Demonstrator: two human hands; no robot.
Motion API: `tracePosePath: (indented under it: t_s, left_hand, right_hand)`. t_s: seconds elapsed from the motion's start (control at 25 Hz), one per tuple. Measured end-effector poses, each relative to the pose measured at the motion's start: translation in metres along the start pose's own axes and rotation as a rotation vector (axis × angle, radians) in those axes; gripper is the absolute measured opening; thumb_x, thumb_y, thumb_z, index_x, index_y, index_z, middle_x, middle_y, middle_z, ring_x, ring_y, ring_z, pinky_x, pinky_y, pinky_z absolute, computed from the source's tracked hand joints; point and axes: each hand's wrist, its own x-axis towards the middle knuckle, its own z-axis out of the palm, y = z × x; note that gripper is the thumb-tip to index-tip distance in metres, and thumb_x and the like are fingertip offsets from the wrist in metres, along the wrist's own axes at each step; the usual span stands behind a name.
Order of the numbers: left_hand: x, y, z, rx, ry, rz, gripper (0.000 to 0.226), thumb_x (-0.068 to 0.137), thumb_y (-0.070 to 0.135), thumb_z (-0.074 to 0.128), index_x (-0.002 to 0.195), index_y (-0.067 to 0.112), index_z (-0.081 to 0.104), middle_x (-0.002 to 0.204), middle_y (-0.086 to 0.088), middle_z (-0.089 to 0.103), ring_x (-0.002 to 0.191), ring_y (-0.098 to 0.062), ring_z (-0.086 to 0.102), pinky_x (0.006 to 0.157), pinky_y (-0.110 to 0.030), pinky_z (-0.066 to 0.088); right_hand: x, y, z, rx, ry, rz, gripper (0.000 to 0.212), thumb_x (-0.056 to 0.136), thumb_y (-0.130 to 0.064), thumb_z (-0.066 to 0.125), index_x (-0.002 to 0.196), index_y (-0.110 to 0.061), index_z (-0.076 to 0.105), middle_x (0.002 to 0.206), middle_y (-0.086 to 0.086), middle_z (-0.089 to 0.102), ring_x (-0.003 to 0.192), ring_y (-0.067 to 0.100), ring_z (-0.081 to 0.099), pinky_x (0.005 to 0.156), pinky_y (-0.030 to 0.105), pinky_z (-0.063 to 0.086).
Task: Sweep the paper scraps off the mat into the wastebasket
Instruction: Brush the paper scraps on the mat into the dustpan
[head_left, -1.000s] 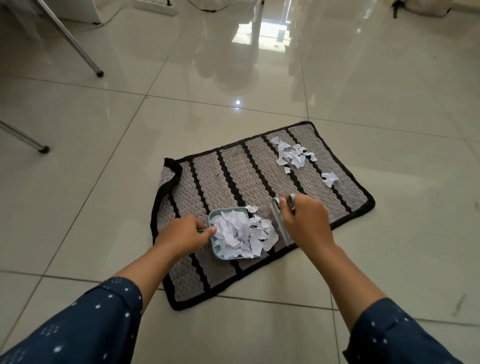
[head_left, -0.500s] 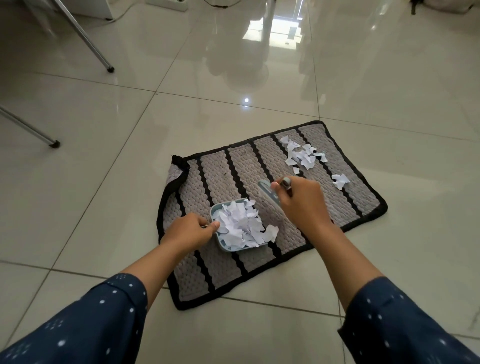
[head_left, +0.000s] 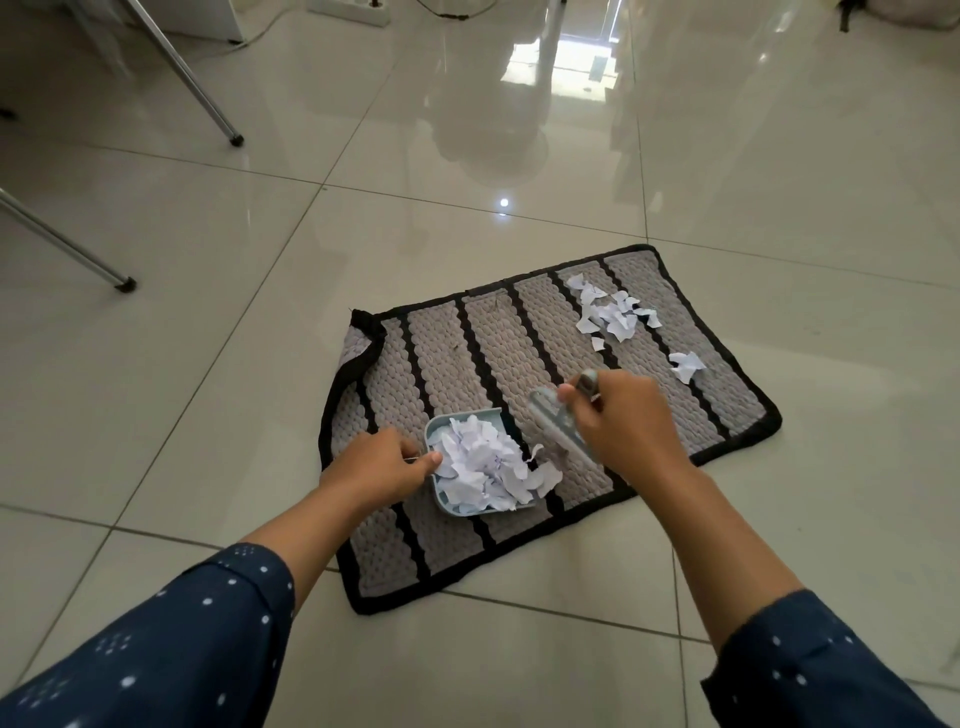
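A grey mat (head_left: 452, 353) with black stripes and a black border lies on the tiled floor. On it sits a small pale blue dustpan (head_left: 434, 434) heaped with white paper scraps (head_left: 485, 465). My left hand (head_left: 379, 465) grips the dustpan at its left side. My right hand (head_left: 623, 421) is closed around a small pale brush (head_left: 553, 428), held just right of the dustpan. More scraps (head_left: 613, 312) lie in a loose cluster near the mat's far right corner, with one piece (head_left: 687, 366) apart from them. No wastebasket is in view.
Metal furniture legs (head_left: 179, 73) stand at the far left, another leg (head_left: 67, 244) nearer. A power strip (head_left: 348, 13) with cables lies at the top edge. The mat's left corner (head_left: 361, 345) is folded over. Glossy floor tiles surround the mat.
My right hand has lifted the brush away from the dustpan's mouth and moved it up and to the right. The dustpan and my left hand have stayed put.
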Motion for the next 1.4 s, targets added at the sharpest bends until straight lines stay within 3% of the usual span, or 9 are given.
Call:
tracePosePath:
  t_s: [0.08, 0.2, 0.36, 0.56, 0.72, 0.84, 0.92, 1.16, 1.4]
  left_hand:
    - [-0.001, 0.0, 0.001, 0.001, -0.008, 0.006, 0.054, 0.084, 0.06, 0.053, 0.047, 0.02, 0.05, 0.046, 0.007, 0.047, 0.047, -0.011, 0.047, 0.047, -0.025, 0.029]
    - [-0.002, 0.004, 0.001, -0.03, -0.018, 0.025, 0.051, 0.085, 0.059, 0.054, 0.048, 0.024, 0.061, 0.044, 0.008, 0.048, 0.048, -0.01, 0.048, 0.048, -0.025, 0.032]
    - [-0.003, 0.008, 0.0, -0.072, -0.038, 0.037, 0.04, 0.085, 0.06, 0.053, 0.065, 0.031, 0.073, 0.05, 0.008, 0.056, 0.052, -0.009, 0.053, 0.051, -0.025, 0.037]
    - [-0.011, 0.007, -0.013, -0.222, -0.029, -0.018, 0.053, 0.085, 0.059, 0.054, 0.065, 0.012, 0.07, 0.056, 0.003, 0.056, 0.054, -0.014, 0.051, 0.058, -0.028, 0.037]
    - [-0.028, 0.002, -0.041, -0.344, 0.041, -0.078, 0.051, 0.085, 0.056, 0.057, 0.053, 0.017, 0.062, 0.05, 0.008, 0.056, 0.052, -0.012, 0.051, 0.056, -0.027, 0.037]
    - [-0.045, -0.007, -0.077, -0.401, 0.098, -0.138, 0.049, 0.085, 0.056, 0.058, 0.054, 0.018, 0.059, 0.049, 0.008, 0.054, 0.048, -0.01, 0.047, 0.05, -0.025, 0.034]
    - [-0.06, -0.016, -0.104, -0.429, 0.132, -0.169, 0.051, 0.085, 0.057, 0.057, 0.053, 0.017, 0.055, 0.046, 0.008, 0.05, 0.044, -0.01, 0.041, 0.045, -0.024, 0.029]
    - [-0.113, -0.06, -0.18, -0.548, 0.23, -0.249, 0.051, 0.085, 0.057, 0.056, 0.051, 0.018, 0.055, 0.046, 0.006, 0.047, 0.044, -0.013, 0.037, 0.044, -0.02, 0.027]
    - [-0.171, -0.147, -0.244, -0.618, 0.33, -0.347, 0.05, 0.084, 0.056, 0.057, 0.053, 0.017, 0.056, 0.048, 0.003, 0.045, 0.046, -0.016, 0.033, 0.044, -0.02, 0.024]
  right_hand:
    - [-0.006, 0.003, 0.001, -0.006, 0.053, 0.044, 0.032, 0.096, -0.027, 0.054, 0.069, -0.013, 0.064, 0.055, -0.003, 0.059, 0.05, 0.013, 0.062, 0.044, 0.027, 0.047]
    - [-0.023, -0.022, 0.023, 0.045, 0.06, -0.017, 0.036, 0.097, -0.024, 0.052, 0.065, -0.011, 0.059, 0.055, 0.001, 0.058, 0.049, 0.018, 0.061, 0.046, 0.035, 0.053]
    - [-0.015, -0.032, 0.03, 0.027, 0.092, -0.053, 0.039, 0.096, -0.029, 0.053, 0.062, -0.011, 0.057, 0.055, 0.001, 0.057, 0.048, 0.018, 0.053, 0.049, 0.033, 0.043]
    - [0.004, -0.038, 0.015, 0.094, 0.04, -0.054, 0.038, 0.096, -0.03, 0.055, 0.061, -0.014, 0.061, 0.049, -0.006, 0.055, 0.041, 0.006, 0.048, 0.042, 0.017, 0.034]
    - [0.023, -0.07, -0.006, 0.131, 0.036, -0.101, 0.041, 0.095, -0.037, 0.057, 0.061, -0.015, 0.062, 0.048, -0.006, 0.059, 0.04, 0.003, 0.051, 0.041, 0.013, 0.033]
    - [0.033, -0.11, -0.019, 0.211, 0.011, -0.143, 0.04, 0.093, -0.042, 0.058, 0.068, -0.011, 0.066, 0.06, 0.006, 0.069, 0.055, 0.023, 0.063, 0.052, 0.032, 0.049]
    - [0.037, -0.141, -0.027, 0.257, 0.007, -0.2, 0.038, 0.092, -0.042, 0.059, 0.073, -0.011, 0.068, 0.064, 0.008, 0.07, 0.061, 0.028, 0.065, 0.055, 0.034, 0.051]
    - [0.045, -0.247, -0.03, 0.357, -0.004, -0.384, 0.026, 0.09, -0.04, 0.062, 0.08, -0.018, 0.073, 0.066, -0.005, 0.069, 0.059, 0.021, 0.066, 0.06, 0.036, 0.056]
    - [0.037, -0.371, 0.0, 0.358, -0.101, -0.54, 0.025, 0.089, -0.041, 0.062, 0.077, -0.022, 0.073, 0.069, -0.002, 0.072, 0.063, 0.02, 0.069, 0.068, 0.043, 0.059]
